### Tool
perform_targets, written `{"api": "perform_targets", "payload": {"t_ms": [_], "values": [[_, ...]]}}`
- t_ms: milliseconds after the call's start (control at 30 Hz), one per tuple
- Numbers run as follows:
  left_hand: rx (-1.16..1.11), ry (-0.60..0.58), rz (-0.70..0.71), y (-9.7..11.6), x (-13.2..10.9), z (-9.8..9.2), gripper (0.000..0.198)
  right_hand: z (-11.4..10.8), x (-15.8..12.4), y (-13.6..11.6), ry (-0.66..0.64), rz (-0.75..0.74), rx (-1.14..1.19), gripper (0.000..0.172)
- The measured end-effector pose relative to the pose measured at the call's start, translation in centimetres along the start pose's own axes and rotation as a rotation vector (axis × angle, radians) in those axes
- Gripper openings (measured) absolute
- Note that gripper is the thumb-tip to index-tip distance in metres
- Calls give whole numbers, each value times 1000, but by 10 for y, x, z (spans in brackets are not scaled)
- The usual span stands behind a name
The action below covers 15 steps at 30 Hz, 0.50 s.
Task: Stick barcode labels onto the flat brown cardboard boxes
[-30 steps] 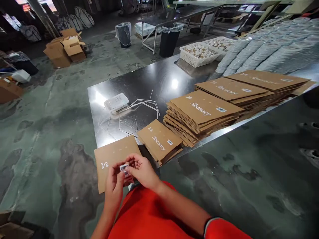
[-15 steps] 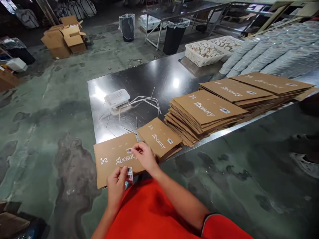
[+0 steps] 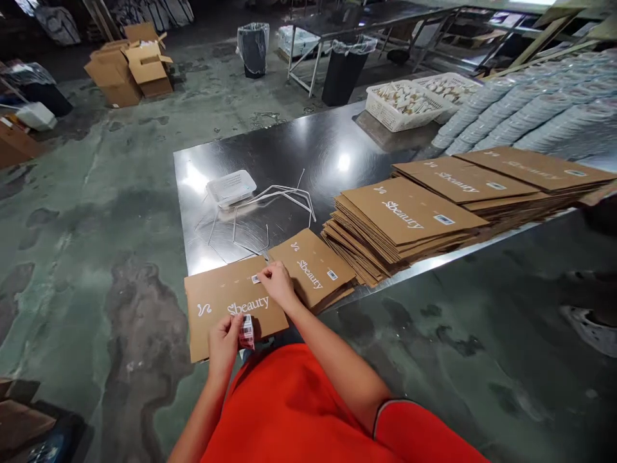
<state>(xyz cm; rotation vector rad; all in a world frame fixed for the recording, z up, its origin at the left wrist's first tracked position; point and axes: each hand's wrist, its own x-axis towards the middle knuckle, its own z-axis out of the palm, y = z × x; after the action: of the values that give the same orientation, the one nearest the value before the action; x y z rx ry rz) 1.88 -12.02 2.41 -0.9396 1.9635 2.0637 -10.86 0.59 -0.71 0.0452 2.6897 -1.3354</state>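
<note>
A flat brown cardboard box (image 3: 212,334) with white "beauty" lettering lies at the table's near left corner. Over its front edge, my left hand (image 3: 224,347) pinches a strip of barcode stickers (image 3: 247,334) that hangs from the fingers. My right hand (image 3: 276,283) is at the box's upper right part, thumb and finger closed on the edge of a small barcode sticker (image 3: 255,279). Whether the sticker's far side touches the cardboard is too small to tell. Close by on the right lies another pile of flat boxes (image 3: 311,267), its top one bearing a sticker.
Taller stacks of flat boxes (image 3: 409,209) run along the metal table (image 3: 289,148) to the right. A white plastic basket (image 3: 231,186) and loose white strips (image 3: 289,191) lie behind. Farther back are a filled crate (image 3: 400,106) and rows of stacked wrapped items (image 3: 515,103).
My right hand has moved with its sticker away from the lettering, up toward the box's far right corner. The left hand stays near the front edge, its sticker strip turned slightly.
</note>
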Motion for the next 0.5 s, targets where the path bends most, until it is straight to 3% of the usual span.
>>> {"api": "perform_targets", "payload": {"t_ms": [500], "values": [[53,11,13,-4,1,-3,50,-10,-8,-24,-57,-41,-393,18]]}}
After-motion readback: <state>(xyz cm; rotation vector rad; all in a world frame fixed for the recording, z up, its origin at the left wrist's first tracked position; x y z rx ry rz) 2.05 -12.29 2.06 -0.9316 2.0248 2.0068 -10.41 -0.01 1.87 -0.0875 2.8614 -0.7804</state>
